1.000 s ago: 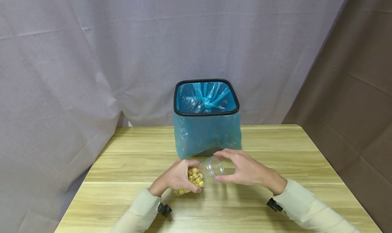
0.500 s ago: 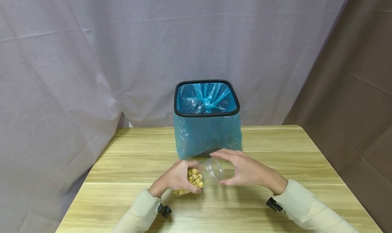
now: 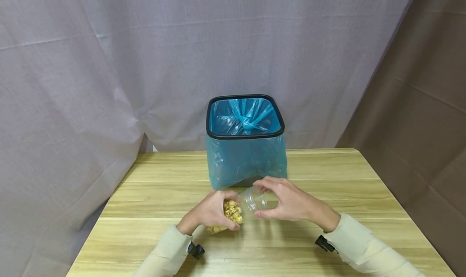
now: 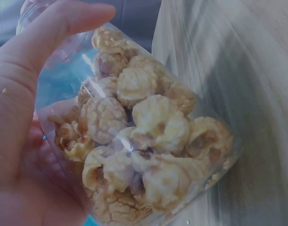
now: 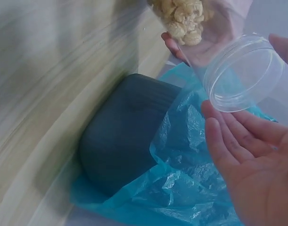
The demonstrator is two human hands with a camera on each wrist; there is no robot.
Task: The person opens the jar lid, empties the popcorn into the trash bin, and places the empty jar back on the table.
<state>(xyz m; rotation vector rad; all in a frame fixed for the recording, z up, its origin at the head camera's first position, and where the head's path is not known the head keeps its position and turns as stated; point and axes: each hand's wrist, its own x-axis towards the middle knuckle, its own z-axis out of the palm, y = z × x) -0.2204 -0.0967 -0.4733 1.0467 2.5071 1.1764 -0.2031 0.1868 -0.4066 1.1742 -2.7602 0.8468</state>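
1. Two bare hands, seen from the wearer's head, meet over a pale wood-grain table point(image 3: 153, 200), holding one clear jar point(image 3: 251, 200) between them.
2. The jar is tilted, its base toward the lower left and its ringed end toward the right hand; popcorn point(image 4: 144, 122) fills the lower part. Whether the base touches the table, I cannot tell.
3. Left hand point(image 3: 209, 212): fingers and thumb wrap the jar's body, gripping it.
4. Right hand point(image 3: 293, 202): fingers and thumb curve around the ringed end, touching its rim from opposite sides — how firmly is unclear.
5. Just beyond the jar stands a bin point(image 3: 245, 137) with a black rim, a translucent blue bag point(image 3: 247, 157) lining it and hanging outside.
6. Both sleeves are pale — a black fitting point(image 3: 195, 250) shows at the left wrist, another at the right.
7. Greyish cloth point(image 3: 182, 58) hangs behind; brown cloth point(image 3: 418, 119) hangs on the right.
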